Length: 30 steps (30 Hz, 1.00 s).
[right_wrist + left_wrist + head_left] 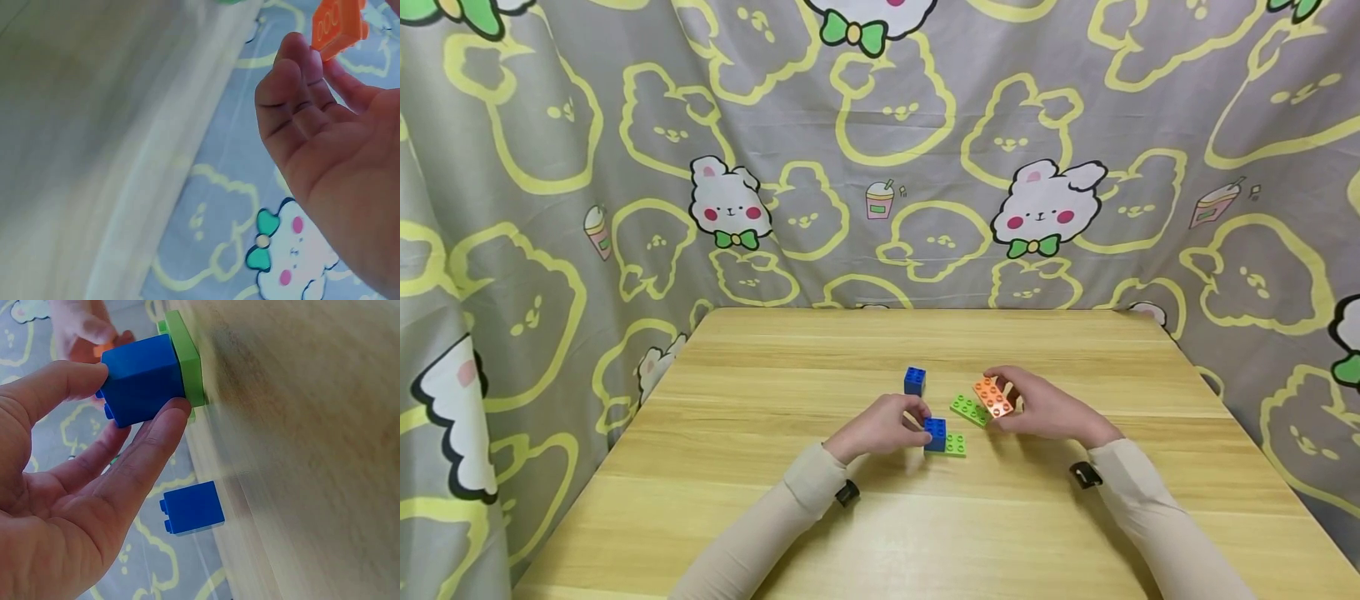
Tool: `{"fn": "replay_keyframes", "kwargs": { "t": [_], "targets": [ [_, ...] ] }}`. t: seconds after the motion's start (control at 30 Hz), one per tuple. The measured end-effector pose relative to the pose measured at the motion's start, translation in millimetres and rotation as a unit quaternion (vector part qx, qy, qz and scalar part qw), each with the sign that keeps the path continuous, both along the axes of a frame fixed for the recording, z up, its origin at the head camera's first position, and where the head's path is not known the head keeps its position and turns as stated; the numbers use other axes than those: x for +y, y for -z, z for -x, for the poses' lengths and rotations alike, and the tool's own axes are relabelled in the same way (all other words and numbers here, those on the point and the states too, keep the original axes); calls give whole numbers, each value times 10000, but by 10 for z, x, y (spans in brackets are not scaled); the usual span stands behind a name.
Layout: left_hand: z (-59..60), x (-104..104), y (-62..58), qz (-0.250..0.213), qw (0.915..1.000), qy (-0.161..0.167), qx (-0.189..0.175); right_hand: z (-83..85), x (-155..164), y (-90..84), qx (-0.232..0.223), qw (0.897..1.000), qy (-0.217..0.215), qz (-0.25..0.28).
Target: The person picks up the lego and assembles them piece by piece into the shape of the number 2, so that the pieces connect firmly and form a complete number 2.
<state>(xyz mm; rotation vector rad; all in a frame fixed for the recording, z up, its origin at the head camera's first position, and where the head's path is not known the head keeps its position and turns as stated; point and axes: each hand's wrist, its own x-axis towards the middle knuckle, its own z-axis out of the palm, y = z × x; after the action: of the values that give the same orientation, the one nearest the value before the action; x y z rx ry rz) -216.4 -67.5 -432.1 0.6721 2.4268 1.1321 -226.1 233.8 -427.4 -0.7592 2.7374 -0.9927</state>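
My left hand (pixel 883 427) pinches a tall blue toy building block (pixel 142 380) between thumb and fingers. That block sits on the left part of a flat green block (pixel 956 445) on the table. In the head view, my right hand (pixel 1047 406) holds a flat orange block (pixel 992 397), studs up and tilted, above a second green block (pixel 967 408). The orange block (pixel 339 28) is partly cut off at the top of the right wrist view. A second blue block (pixel 914 381) stands alone beyond my left hand.
The wooden table (pixel 760 383) reaches back to a grey patterned curtain (pixel 805 275) that hangs behind it and along both sides. A dark wrist strap (pixel 847 492) shows under the left sleeve, another (pixel 1086 475) under the right.
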Motion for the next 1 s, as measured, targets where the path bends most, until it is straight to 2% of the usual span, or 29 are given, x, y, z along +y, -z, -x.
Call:
{"fn": "replay_keyframes", "kwargs": {
  "t": [0.27,0.37,0.5,0.6,0.7,0.8,1.0],
  "targets": [
    [-11,0,-27,49,10000,31,1,-125,-145,-137,194,9995,-241,31],
    [-20,-6,-58,114,9997,71,220,-171,-191,-185,202,9992,-346,89],
    [-22,-2,-102,-270,9979,80,588,-227,-253,-235,183,9986,-461,156],
    [-30,21,-132,-751,9945,65,727,-263,-299,-255,135,9979,-594,236],
    [-45,55,-154,-994,9916,-13,833,-288,-339,-259,114,9965,-776,300],
    [-55,88,-158,-1143,9895,-130,877,-302,-365,-256,143,9949,-938,337],
    [-70,103,-143,-1294,9884,-325,722,-306,-393,-244,205,9931,-1102,334]
  ]
}}
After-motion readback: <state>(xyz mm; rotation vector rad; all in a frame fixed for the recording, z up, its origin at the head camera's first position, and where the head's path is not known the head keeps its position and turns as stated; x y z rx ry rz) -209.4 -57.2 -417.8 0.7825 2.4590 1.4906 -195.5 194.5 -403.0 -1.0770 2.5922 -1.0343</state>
